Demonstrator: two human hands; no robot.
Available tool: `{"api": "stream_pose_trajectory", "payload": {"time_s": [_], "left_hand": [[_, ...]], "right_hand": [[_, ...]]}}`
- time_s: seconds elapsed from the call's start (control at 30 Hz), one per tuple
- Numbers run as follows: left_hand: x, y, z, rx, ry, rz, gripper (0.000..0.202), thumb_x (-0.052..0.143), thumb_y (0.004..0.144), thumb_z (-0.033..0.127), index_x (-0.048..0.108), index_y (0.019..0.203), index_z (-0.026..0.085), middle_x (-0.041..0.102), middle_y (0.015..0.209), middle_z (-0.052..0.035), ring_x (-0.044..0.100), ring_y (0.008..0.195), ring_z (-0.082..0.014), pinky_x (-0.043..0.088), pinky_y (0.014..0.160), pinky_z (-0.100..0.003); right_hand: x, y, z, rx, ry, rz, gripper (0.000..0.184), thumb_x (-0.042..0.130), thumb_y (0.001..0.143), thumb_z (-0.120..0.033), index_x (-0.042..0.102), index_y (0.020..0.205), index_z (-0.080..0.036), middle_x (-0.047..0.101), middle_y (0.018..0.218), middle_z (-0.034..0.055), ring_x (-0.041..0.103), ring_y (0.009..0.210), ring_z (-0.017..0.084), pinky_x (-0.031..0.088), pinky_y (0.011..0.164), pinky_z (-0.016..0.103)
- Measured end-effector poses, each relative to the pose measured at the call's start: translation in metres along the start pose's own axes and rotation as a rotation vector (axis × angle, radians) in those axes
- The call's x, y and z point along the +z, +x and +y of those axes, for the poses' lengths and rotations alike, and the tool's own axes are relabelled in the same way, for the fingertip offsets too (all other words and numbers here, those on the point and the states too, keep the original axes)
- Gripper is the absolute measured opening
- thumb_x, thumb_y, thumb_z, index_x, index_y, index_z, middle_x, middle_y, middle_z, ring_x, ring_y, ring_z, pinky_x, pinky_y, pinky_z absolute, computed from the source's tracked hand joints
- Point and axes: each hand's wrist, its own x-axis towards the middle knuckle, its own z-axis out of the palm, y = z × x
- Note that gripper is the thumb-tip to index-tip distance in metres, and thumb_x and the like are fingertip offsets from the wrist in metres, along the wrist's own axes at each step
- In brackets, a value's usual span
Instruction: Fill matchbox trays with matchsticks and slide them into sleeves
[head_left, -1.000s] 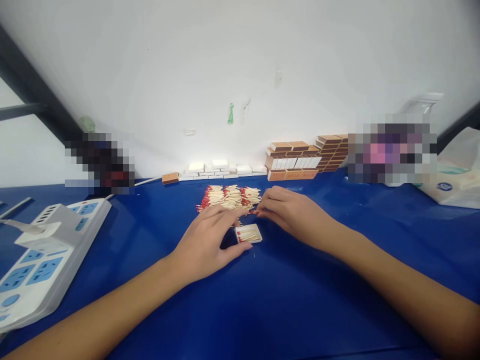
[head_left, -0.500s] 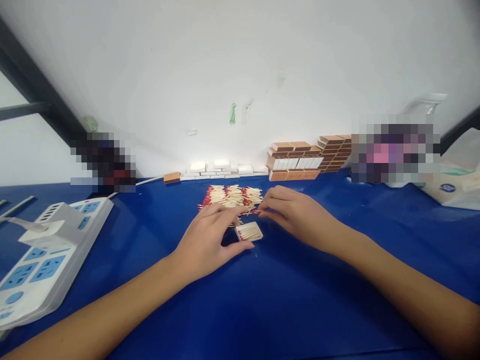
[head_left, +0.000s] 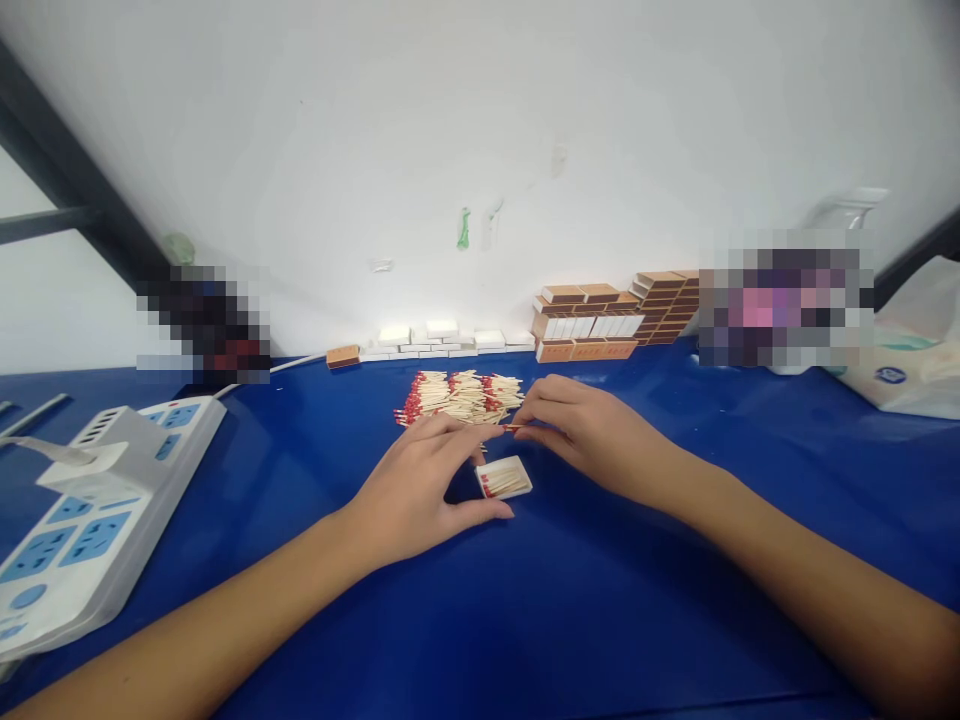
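Note:
A pile of red-tipped matches (head_left: pixel 461 396) lies on the blue table (head_left: pixel 570 600). Just in front of it sits a small white matchbox tray (head_left: pixel 505 478) with a few matches inside. My left hand (head_left: pixel 420 490) curls beside the tray, fingertips reaching toward the pile's near edge and thumb by the tray's front. My right hand (head_left: pixel 581 428) pinches a few matches between thumb and fingers just right of the pile. The fingertips of both hands nearly meet above the tray.
White inner trays (head_left: pixel 439 338) and stacked brown matchbox sleeves (head_left: pixel 600 320) line the wall at the back. A white power strip (head_left: pixel 82 510) with a plug sits at the left. A plastic bag (head_left: pixel 911 360) lies at the far right.
The tray has slid slightly toward me and to the right. My left thumb has moved with it; my right hand stays pinched at the pile's edge.

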Motion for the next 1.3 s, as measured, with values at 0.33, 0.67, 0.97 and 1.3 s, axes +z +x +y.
{"api": "stream_pose_trajectory", "payload": {"time_s": [0.33,0.67,0.97,1.3], "left_hand": [[-0.001,-0.0002,0.0031,-0.018,0.014,0.003,0.068,0.082,0.086,0.037,0.052,0.145,0.027,0.077,0.108,-0.0024,0.066,0.112,-0.0272,0.053,0.103,-0.047],[-0.0009,-0.0008,0.0034,-0.017,0.012,0.013,0.062,0.079,0.086,0.031,0.055,0.143,0.026,0.078,0.107,-0.0026,0.067,0.109,-0.0261,0.053,0.104,-0.046],[-0.0019,0.0004,0.0016,-0.004,0.068,0.058,0.057,0.083,0.085,0.045,0.062,0.133,0.024,0.077,0.112,-0.0054,0.066,0.112,-0.0288,0.049,0.103,-0.05],[0.0007,0.0005,0.0014,-0.023,0.164,0.067,0.038,0.084,0.081,0.053,0.074,0.104,0.024,0.07,0.129,-0.009,0.054,0.132,-0.0346,0.037,0.114,-0.057]], "right_hand": [[-0.0028,-0.0015,0.0038,0.001,-0.004,0.029,0.018,0.056,0.105,-0.023,0.071,0.097,-0.017,0.065,0.094,0.0088,0.062,0.09,0.022,0.051,0.076,0.034],[-0.0003,-0.0023,0.0069,0.012,-0.01,0.01,0.018,0.055,0.105,-0.022,0.07,0.096,-0.018,0.065,0.094,0.0081,0.061,0.09,0.022,0.05,0.076,0.033],[-0.0022,-0.0022,0.0095,0.011,-0.021,0.023,0.019,0.054,0.105,-0.023,0.071,0.097,-0.018,0.066,0.095,0.0092,0.063,0.09,0.022,0.052,0.077,0.034],[-0.002,-0.0026,0.0056,0.013,-0.004,0.01,0.017,0.056,0.105,-0.023,0.07,0.096,-0.018,0.066,0.095,0.0079,0.063,0.09,0.022,0.051,0.077,0.033]]}}
